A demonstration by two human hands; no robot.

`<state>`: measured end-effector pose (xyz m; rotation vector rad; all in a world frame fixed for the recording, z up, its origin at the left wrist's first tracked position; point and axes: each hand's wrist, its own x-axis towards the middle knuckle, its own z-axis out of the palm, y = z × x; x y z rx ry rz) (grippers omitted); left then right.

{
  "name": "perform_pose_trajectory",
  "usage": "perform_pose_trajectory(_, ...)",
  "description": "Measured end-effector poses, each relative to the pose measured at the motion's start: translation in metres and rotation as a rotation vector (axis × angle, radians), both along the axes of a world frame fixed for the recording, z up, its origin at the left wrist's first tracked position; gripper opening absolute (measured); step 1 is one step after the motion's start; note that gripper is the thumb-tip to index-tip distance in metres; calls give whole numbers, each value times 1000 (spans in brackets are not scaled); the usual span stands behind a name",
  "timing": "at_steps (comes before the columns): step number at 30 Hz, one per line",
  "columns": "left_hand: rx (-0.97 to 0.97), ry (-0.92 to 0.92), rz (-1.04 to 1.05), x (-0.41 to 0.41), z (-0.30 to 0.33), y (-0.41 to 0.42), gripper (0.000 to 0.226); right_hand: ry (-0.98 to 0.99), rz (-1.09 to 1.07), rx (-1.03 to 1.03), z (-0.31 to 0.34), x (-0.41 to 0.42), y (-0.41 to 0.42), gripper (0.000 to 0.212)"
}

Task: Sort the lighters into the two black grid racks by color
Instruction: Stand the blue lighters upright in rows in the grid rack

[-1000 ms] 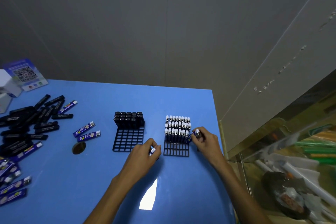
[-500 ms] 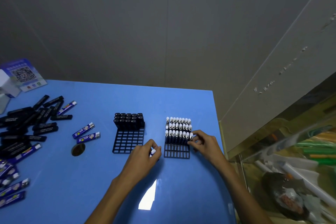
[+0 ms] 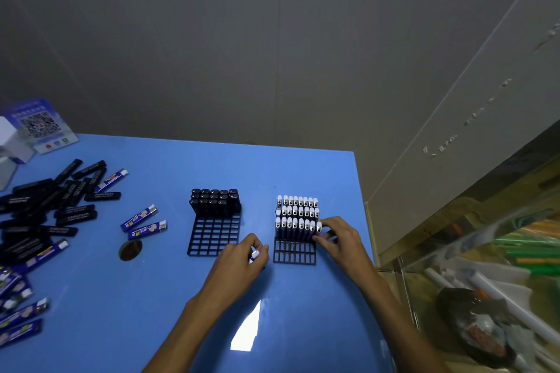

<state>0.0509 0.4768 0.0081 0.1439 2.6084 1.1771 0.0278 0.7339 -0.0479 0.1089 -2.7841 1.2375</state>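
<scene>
Right grip pinches the end blue lighter in its rack; left grip clutches another lighter.

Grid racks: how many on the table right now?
2. The left rack sits mid-table, black lighters filling its far rows. The right rack sits beside it, holding blue lighters, with the right hand at its edge. None looks hidden.

Black racks, blue table
</scene>
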Motion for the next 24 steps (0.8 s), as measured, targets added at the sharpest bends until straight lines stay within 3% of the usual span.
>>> perform_pose_trajectory(8, 7, -7, 4, 0, 0, 0, 21, -20, -74, -153, 5, 2, -4, 35)
perform_pose_trajectory(13, -3, 3, 13, 0, 0, 0, 21, 48, -56, -170, 7, 1, -1, 31)
perform_pose_trajectory(24, -2, 10, 37, 0, -2, 2, 22, 4, -101, -168, 1, -8, -1, 26)
